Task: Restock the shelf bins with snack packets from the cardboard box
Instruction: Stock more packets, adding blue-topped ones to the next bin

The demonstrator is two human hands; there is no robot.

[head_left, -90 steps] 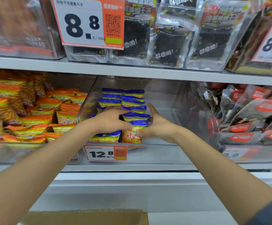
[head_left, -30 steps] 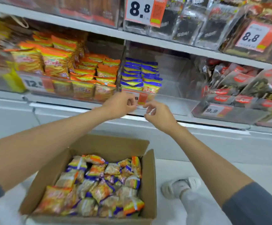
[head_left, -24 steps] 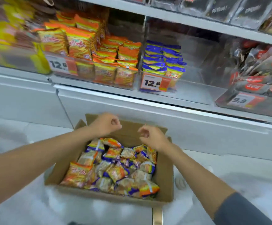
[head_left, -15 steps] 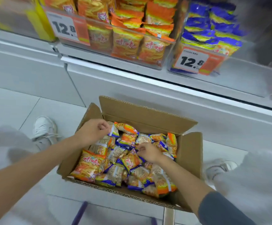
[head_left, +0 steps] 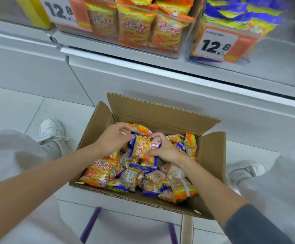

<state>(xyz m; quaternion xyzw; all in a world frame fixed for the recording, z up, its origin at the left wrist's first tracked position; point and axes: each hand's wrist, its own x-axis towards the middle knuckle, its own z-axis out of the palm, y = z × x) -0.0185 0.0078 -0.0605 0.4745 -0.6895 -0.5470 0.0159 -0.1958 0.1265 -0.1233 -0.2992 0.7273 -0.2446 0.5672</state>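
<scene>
Hands now down in cardboard box [head_left: 212, 155]; right hand [head_left: 166, 149] curls round snack packet [head_left: 142, 147]; left hand [head_left: 114, 139] curled, hold unclear; next load starting.

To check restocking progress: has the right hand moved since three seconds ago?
Yes. The right hand was inside the blue-packet bin, above its 12.8 price tag; now it is below that tag, in the cardboard box, gripping a snack packet.

Packets [head_left: 129, 182] in box [head_left: 211, 155] below shelf bins [head_left: 183, 29]
</scene>
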